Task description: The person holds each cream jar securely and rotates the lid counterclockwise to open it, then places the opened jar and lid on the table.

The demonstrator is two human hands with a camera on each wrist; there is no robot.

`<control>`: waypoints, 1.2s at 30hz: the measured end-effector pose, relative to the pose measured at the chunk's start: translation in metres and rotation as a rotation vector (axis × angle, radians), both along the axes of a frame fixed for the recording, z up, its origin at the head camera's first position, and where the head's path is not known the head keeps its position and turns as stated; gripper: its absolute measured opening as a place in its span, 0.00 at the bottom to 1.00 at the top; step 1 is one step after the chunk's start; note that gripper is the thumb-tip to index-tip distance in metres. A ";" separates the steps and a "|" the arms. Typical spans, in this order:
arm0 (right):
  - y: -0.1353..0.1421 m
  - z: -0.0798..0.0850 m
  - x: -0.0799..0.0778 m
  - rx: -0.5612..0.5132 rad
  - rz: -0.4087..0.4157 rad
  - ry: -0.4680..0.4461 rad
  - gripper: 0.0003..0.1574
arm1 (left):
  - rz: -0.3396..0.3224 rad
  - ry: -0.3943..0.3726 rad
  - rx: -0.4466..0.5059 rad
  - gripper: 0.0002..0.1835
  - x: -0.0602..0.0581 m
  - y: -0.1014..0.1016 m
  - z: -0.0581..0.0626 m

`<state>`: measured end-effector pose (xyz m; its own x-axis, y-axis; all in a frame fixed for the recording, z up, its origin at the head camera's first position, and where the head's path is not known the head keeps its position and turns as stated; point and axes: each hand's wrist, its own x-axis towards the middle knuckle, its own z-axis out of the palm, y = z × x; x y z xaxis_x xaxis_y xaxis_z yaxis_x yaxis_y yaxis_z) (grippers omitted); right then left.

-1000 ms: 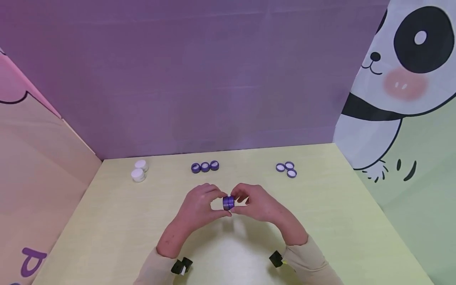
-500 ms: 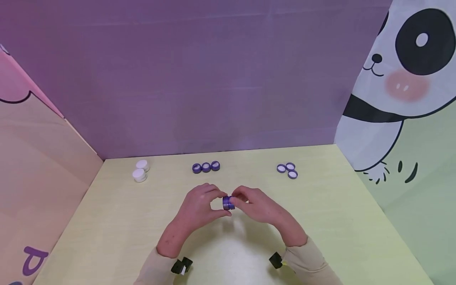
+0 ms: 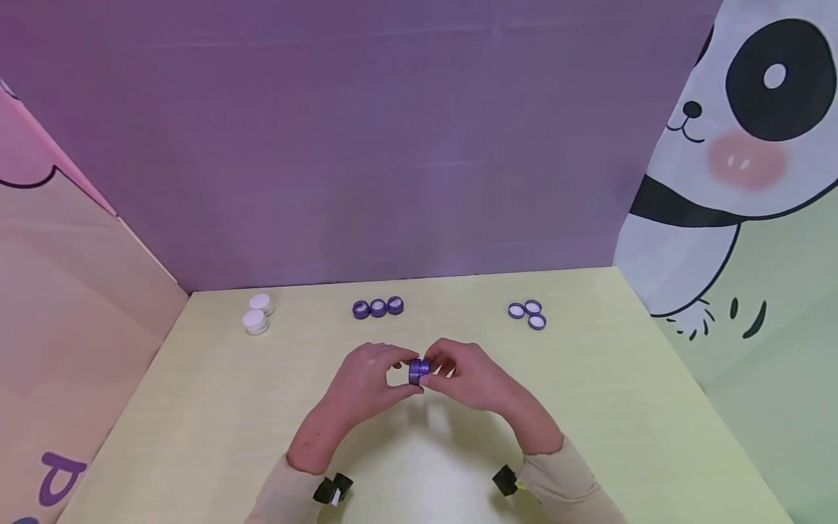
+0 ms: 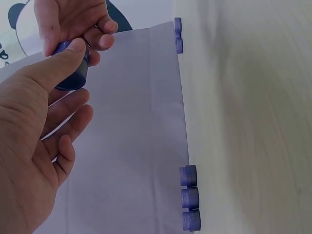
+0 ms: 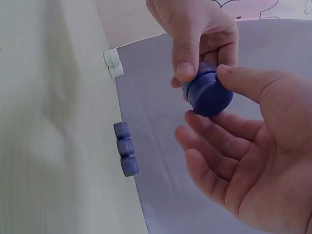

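A small purple jar [image 3: 414, 372] is held sideways above the table, between both hands. My left hand [image 3: 369, 378] pinches its body between thumb and fingers. In the right wrist view the purple lid [image 5: 210, 95] sits on the jar's right end, its round top facing the camera. My right hand [image 3: 471, 375] pinches that lid with the thumb on one side and fingertips on the other. In the left wrist view the left thumb lies across the jar body [image 4: 75, 80], and the fingers behind it are partly hidden.
Three open purple jars [image 3: 377, 308] stand in a row at the table's back middle. Three purple lids with white insides [image 3: 537, 322] lie at the back right. Two white jars [image 3: 255, 322] stand at the back left. A purple cloth wall [image 3: 393, 145] rises behind the table [image 3: 196, 407].
The right thumb and fingers have shifted on the lid, closing over it, then spreading back around its edge. The left hand stays nearly still with the jar.
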<state>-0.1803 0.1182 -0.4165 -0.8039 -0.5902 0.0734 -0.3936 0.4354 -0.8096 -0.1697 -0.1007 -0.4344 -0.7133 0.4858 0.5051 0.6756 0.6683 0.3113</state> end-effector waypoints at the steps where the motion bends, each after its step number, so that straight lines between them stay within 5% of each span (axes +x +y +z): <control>1: 0.000 0.000 0.000 0.002 -0.001 0.003 0.11 | -0.001 -0.003 0.003 0.24 0.000 0.000 0.000; 15: 0.001 0.002 0.001 -0.012 0.004 0.033 0.16 | -0.023 -0.050 0.020 0.22 0.003 -0.001 0.002; 24: 0.012 0.000 -0.009 -0.021 -0.011 0.024 0.18 | 0.025 -0.034 0.017 0.22 0.002 -0.005 0.004; 36: 0.029 -0.012 -0.023 -0.013 -0.177 0.031 0.20 | -0.011 0.007 0.016 0.20 0.000 -0.007 0.005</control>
